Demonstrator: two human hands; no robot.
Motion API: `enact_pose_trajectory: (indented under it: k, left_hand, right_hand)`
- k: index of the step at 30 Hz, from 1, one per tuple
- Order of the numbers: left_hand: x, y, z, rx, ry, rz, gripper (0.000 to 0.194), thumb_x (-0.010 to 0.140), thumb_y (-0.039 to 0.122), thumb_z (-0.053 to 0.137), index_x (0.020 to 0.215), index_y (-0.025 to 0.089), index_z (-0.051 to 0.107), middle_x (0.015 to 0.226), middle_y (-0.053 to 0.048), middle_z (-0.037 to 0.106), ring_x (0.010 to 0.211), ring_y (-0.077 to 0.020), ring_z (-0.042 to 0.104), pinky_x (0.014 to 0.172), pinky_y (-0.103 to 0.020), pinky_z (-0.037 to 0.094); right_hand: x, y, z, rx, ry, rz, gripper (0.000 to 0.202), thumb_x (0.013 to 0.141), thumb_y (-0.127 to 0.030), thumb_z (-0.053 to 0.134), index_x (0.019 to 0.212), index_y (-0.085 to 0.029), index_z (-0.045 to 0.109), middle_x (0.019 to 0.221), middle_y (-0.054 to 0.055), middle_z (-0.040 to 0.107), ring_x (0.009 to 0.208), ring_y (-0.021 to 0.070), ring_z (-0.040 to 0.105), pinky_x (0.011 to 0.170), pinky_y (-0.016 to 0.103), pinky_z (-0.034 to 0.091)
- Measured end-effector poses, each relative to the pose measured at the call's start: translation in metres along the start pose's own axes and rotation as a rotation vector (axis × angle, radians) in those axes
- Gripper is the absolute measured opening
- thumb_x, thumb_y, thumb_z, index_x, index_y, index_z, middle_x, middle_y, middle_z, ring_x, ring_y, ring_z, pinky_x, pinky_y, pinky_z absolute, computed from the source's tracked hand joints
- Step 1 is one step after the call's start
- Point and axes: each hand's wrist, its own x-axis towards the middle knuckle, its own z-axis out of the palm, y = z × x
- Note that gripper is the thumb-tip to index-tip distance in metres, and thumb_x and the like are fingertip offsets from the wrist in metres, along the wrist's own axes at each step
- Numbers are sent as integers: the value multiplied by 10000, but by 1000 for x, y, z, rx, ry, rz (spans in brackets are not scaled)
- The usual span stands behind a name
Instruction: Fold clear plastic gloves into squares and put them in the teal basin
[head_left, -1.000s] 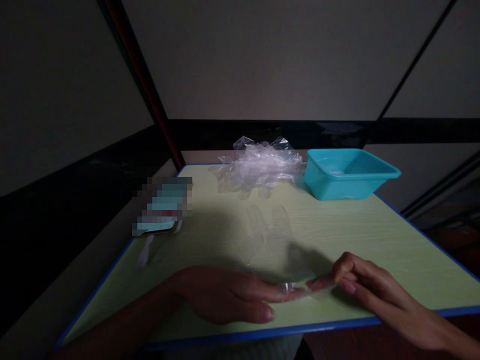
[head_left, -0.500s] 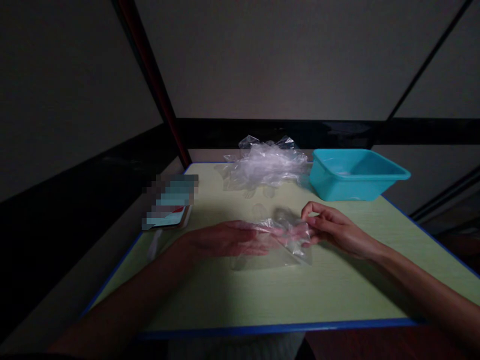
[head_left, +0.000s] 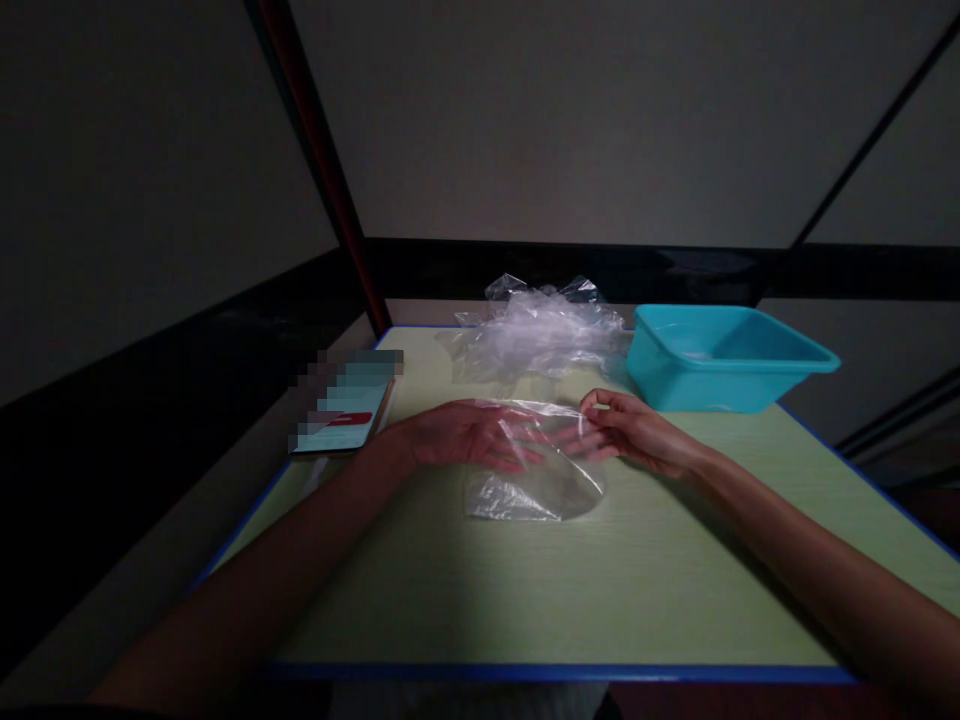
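A clear plastic bag (head_left: 536,490) hangs low over the middle of the green table, its lower part spread toward me. My left hand (head_left: 476,437) shows through the film at the bag's left side, fingers stretched out and apart. At the bag's upper right corner, my right hand (head_left: 626,430) pinches the film between thumb and forefinger, its other fingers reaching behind the plastic. The fingertips of both hands come close together behind the film.
A heap of crumpled clear bags (head_left: 544,330) lies at the table's back. Right of it stands a turquoise basin (head_left: 720,385). A tablet or phone (head_left: 341,420), partly blurred, rests at the left edge. The table (head_left: 555,600) has a blue rim.
Both hands have moved slightly away from me with the bag. The bag, bunched up before, is now more spread out, its upper edge drawn straighter between the hands.
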Motion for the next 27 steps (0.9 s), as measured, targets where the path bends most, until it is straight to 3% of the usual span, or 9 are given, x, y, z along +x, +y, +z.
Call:
enact_pose_trajectory:
  k: [6,9,14,19,23,27]
  left_hand:
    - [1,-2,-5,-7,40,26,391,854,245,389,1206,76,405,1117,-153,566,1033,-262,539,922,-447,304]
    - [2,-2,-7,-8,113,28,386,839,232,417,1197,86,412,1087,-142,584,1014,-249,553,908,-429,333]
    - [3,-4,-8,-38,247,55,337,823,207,469,1139,90,466,1045,-143,605,991,-237,564,890,-402,357]
    - [6,-8,-6,-29,301,101,299,768,198,564,1043,86,530,1007,-142,625,952,-242,589,891,-386,362]
    - [7,-9,-3,39,388,152,372,709,141,628,1059,89,516,973,-131,643,920,-236,606,868,-374,392]
    - [9,-10,-2,63,446,181,376,720,131,618,1075,87,501,1000,-139,634,908,-228,611,826,-346,427]
  right_hand:
    - [3,8,3,38,21,9,86,839,-126,439,779,-187,425,778,53,678,696,155,665,552,233,531]
    - [4,10,4,68,29,-12,87,838,-130,440,773,-187,426,780,49,673,713,155,663,568,236,530]
    - [5,14,6,94,51,-47,97,817,-205,506,745,-188,443,822,48,662,737,160,656,584,253,520]
    - [5,14,14,67,94,-197,158,753,-300,600,713,-186,499,913,27,629,837,145,597,689,261,484]
    - [6,15,14,-24,170,-280,169,718,-307,637,700,-170,539,763,-16,590,693,90,545,618,204,447]
    - [7,18,10,-12,191,-243,196,715,-329,636,712,-173,517,676,-33,565,607,83,548,546,191,438]
